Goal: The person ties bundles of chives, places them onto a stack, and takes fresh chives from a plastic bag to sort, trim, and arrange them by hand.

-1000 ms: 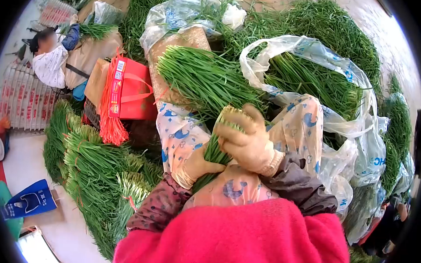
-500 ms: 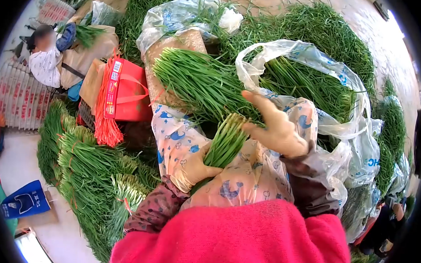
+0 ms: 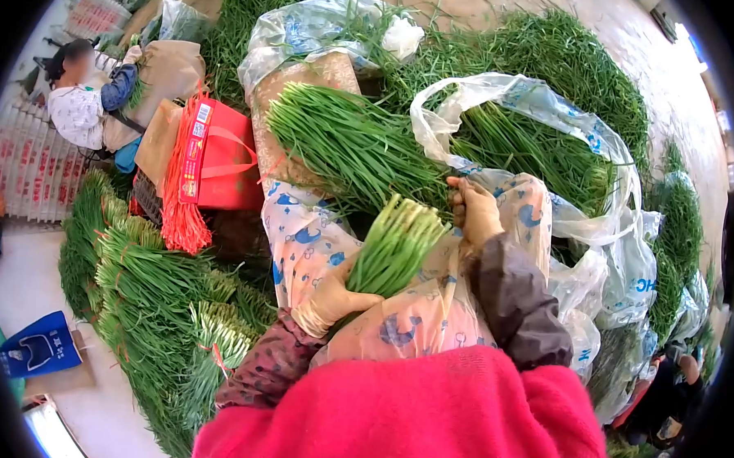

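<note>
Above the patterned plastic apron (image 3: 420, 317), a chive bunch (image 3: 398, 240) slants toward the right hand (image 3: 476, 211)

Near the body, the left hand (image 3: 336, 296) is closed round the chive bunch, thumb across its near side. The bunch's long axis runs from lower left, by the left sleeve (image 3: 271, 360), up and away to the right, so its pale cut ends point toward the right hand, which is close to them but not touching. That hand has its fingers curled in; whether they pinch a thin leaf cannot be told. It is nearest the leafy tips of a loose chive pile (image 3: 346, 138), which lies across the speckled table (image 3: 321, 70) with cut ends by the left edge and leaves running out past the right edge toward this hand.

Beyond the table's right edge, an open plastic bag (image 3: 426, 127) holds more chives (image 3: 526, 150). Off its left edge are a red box (image 3: 231, 162) and a hank of red ties (image 3: 185, 221); nearer the body on that side, tied chive bundles (image 3: 135, 276) are heaped.
</note>
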A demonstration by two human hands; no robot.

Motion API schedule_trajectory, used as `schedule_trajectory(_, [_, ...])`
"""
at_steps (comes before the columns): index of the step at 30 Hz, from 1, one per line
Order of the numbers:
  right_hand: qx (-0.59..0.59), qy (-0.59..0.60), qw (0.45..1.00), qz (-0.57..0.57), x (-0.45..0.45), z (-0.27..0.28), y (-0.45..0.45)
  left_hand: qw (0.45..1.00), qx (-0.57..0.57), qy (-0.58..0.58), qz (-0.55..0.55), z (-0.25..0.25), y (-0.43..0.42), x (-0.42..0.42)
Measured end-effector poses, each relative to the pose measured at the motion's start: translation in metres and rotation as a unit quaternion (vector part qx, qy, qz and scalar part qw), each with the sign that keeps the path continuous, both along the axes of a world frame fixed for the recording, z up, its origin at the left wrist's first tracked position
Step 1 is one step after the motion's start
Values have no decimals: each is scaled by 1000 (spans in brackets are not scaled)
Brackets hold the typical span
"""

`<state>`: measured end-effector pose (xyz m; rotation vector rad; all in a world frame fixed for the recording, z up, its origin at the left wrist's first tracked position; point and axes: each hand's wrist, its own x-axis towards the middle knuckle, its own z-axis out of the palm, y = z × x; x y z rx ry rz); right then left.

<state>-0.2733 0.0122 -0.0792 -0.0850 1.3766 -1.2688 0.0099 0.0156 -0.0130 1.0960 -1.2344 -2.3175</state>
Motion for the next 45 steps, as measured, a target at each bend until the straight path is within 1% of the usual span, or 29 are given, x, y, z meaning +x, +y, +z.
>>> schedule_trajectory(1, [31, 2, 999, 30, -4, 13, 4, 996, 68, 50, 26, 7, -3, 1])
schedule_trajectory(3, [-80, 26, 955, 285, -7, 27, 15, 994, 67, 76, 38, -4, -8, 9])
schedule_trajectory(5, [-252, -207, 896, 302, 16, 23, 18, 989, 99, 106, 6, -10, -14, 15])
schedule_trajectory(7, [-296, -219, 889, 274, 35, 36, 14, 988, 107, 110, -2, 5, -15, 10])
schedule_trajectory(9, [-326, -296, 869, 228, 54, 50, 9, 989, 94, 84, -74, 16, -14, 0])
schedule_trajectory(12, [-349, -300, 861, 218, 67, 71, 4, 975, 116, 122, -142, 0, -25, 2])
schedule_trajectory(13, [-342, -252, 879, 216, 68, 71, 8, 962, 150, 150, -175, -3, -27, 2])
schedule_trajectory(15, [-331, -201, 895, 222, 66, 80, 8, 968, 121, 166, -143, 5, -24, -5])
schedule_trajectory(17, [-316, -138, 927, 147, 59, 102, 6, 977, 85, 114, -160, -4, -23, -5])
schedule_trajectory(18, [-289, -67, 942, 155, 46, 115, -4, 979, 26, 85, -186, -11, -26, -4])
schedule_trajectory(19, [-374, -19, 914, 158, 29, 122, -14, 980, 23, 87, -180, -14, -31, -1])
schedule_trajectory(20, [-392, 70, 904, 155, 9, 136, -19, 980, -32, 45, -190, -15, -35, 0])
schedule_trajectory(21, [-341, 207, 911, 105, -2, 170, -16, 976, -88, 3, -199, -17, -40, 0])
schedule_trajectory(22, [-385, 265, 880, 83, -34, 179, -21, 965, -115, -79, -221, -19, -46, 5])
schedule_trajectory(23, [-427, 303, 850, 51, -52, 205, -21, 966, -118, -72, -219, -35, -46, 15])
schedule_trajectory(25, [-575, 323, 751, 32, -101, 243, -16, 922, -259, -228, -177, -76, -41, 29])
schedule_trajectory(28, [-584, 336, 722, 155, -135, 290, -38, 921, -187, -255, -228, -12, -66, 24])
schedule_trajectory(29, [-482, 522, 699, 80, -147, 295, -51, 921, -189, -255, -226, -3, -72, 28])
schedule_trajectory(31, [-319, 572, 753, -60, -125, 291, -71, 832, -382, -338, -221, 6, -88, 30])
schedule_trajectory(32, [-401, 580, 709, -15, -119, 289, -79, 843, -420, -287, -175, 8, -99, 31])
schedule_trajectory(33, [-406, 540, 734, 73, -92, 299, -78, 851, -448, -238, -135, 10, -105, 35])
schedule_trajectory(34, [-400, 492, 757, 157, -60, 307, -71, 884, -418, -167, -123, 32, -112, 38])
schedule_trajectory(35, [-427, 442, 743, 264, -41, 306, -79, 910, -386, -99, -115, 67, -122, 42])
schedule_trajectory(37, [-375, 344, 755, 413, 26, 304, -88, 882, -458, 94, -58, 111, -137, 29])
schedule_trajectory(38, [-397, 350, 709, 465, 44, 298, -89, 880, -462, 95, -55, 114, -140, 18])
schedule_trajectory(39, [-388, 298, 743, 457, 63, 293, -86, 845, -510, 155, -48, 116, -141, 6])
schedule_trajectory(40, [-407, 246, 753, 456, 80, 289, -86, 849, -494, 185, -36, 122, -132, 2])
schedule_trajectory(42, [-457, 252, 745, 414, 113, 286, -90, 852, -461, 247, -13, 135, -115, -7])
schedule_trajectory(45, [-534, 326, 730, 275, 159, 272, -95, 884, -293, 306, 197, 144, -88, -14])
